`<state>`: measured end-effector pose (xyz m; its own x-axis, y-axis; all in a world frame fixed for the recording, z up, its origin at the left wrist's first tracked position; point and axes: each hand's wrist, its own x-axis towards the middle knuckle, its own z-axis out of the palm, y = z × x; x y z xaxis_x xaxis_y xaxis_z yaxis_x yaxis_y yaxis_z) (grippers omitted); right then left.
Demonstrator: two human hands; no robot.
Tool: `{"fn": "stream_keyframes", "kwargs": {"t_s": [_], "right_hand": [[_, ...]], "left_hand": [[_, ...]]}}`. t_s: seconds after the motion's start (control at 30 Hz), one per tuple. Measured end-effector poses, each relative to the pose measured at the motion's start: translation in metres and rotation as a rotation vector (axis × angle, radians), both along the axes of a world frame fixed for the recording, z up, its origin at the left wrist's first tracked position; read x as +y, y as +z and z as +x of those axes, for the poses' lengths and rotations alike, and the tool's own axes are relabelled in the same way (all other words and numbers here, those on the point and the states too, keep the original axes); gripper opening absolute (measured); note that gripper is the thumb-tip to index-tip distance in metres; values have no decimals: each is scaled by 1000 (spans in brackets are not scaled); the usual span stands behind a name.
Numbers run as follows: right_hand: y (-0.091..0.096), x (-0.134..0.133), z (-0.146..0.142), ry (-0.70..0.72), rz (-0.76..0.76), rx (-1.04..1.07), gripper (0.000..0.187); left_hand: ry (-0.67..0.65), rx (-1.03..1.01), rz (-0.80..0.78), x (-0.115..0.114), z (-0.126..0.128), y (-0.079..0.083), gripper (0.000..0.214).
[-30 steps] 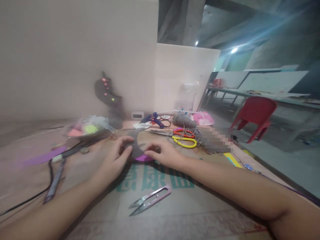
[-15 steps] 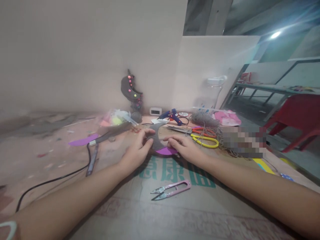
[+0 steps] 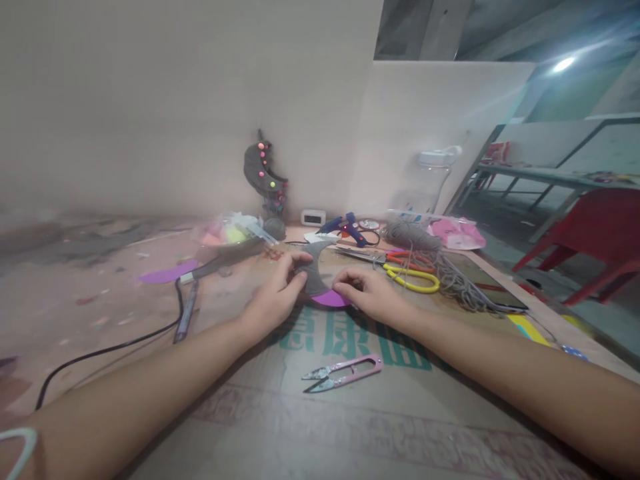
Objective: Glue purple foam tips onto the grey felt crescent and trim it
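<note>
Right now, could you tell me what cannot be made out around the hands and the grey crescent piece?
Head view: the purple piece lies mostly under the grey crescent piece and the right hand, so its shape is hidden.
The left hand covers that piece's left edge.
The bag of coloured bits is blurred.
The white box by the wall is too small to read.

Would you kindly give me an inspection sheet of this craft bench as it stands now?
Surface: cardboard sheet with green print, laid flat.
Job's things: grey crescent lying over a purple piece.
Clutter: pink snips, yellow scissors, orange scissors, glue gun, grey yarn.
Grippers: left hand grips the crescent; right hand touches its lower tip, grip unclear.
Cables: black cable trailing at left.
Surroundings: plain wall; red chair at right.
</note>
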<state>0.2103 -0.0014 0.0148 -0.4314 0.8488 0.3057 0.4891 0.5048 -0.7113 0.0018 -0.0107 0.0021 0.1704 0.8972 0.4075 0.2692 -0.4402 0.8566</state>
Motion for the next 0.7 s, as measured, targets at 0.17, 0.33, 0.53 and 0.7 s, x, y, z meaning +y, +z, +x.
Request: {"fn": "stream_keyframes", "kwargs": {"t_s": [0.17, 0.33, 0.53, 0.7], "right_hand": [[0, 1, 0, -12, -12, 7, 18], [2, -1, -1, -24, -7, 10, 16], [4, -5, 0, 7, -52, 90, 18], [0, -3, 0, 4, -23, 73, 17]], "left_hand": [[-52, -33, -41, -3, 1, 1, 24], [-95, -44, -60, -2, 2, 1, 23], [-130, -106, -117, -2, 3, 3, 21], [-133, -157, -147, -3, 4, 4, 23]]}}
